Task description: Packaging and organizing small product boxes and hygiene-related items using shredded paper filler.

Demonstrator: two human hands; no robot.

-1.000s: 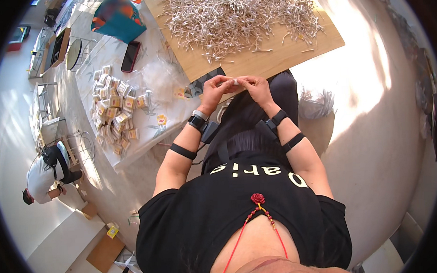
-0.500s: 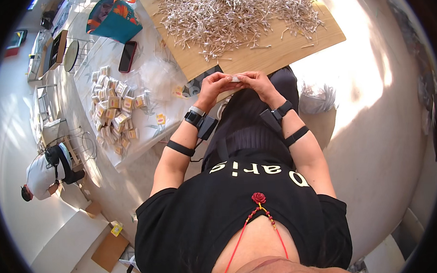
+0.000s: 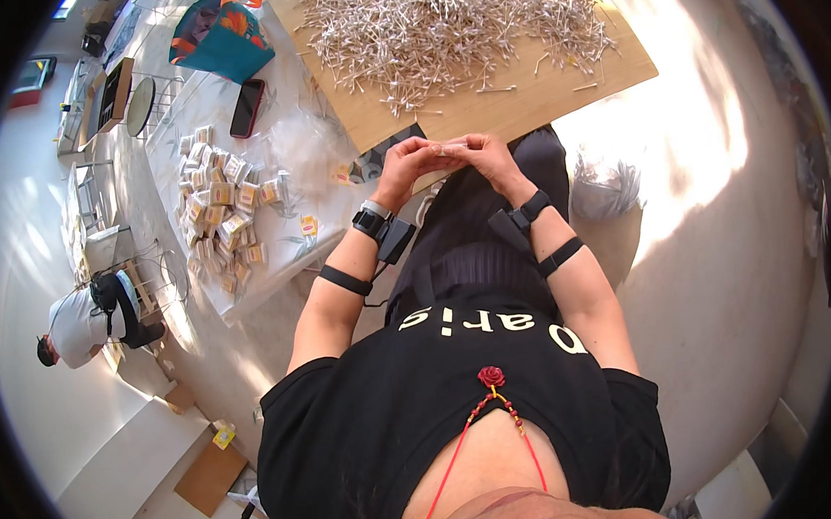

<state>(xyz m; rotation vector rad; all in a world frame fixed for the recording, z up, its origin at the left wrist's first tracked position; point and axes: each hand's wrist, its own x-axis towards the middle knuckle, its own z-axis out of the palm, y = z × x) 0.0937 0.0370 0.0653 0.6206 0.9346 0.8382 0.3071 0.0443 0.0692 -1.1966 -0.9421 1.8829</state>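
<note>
My left hand [image 3: 410,167] and my right hand [image 3: 487,159] meet fingertip to fingertip over my lap, just off the near edge of a wooden board [image 3: 502,117]. Both are closed in a pinch on a small white bunch of cotton swabs [image 3: 449,148], mostly hidden by the fingers. Beyond them a large loose heap of cotton swabs [image 3: 443,36] covers the far part of the board, with a few stray swabs near its edge.
Left of the board, a plastic-covered table bears a pile of small swab packs [image 3: 218,203], crumpled clear plastic [image 3: 304,148], a phone [image 3: 248,108] and a teal bag [image 3: 225,36]. A tied plastic bag [image 3: 607,186] stands at right. Another person [image 3: 89,320] bends over at far left.
My fingers have shifted slightly around the bunch, and less of its white shows between them. My view has moved a little. The person at far left has moved slightly.
</note>
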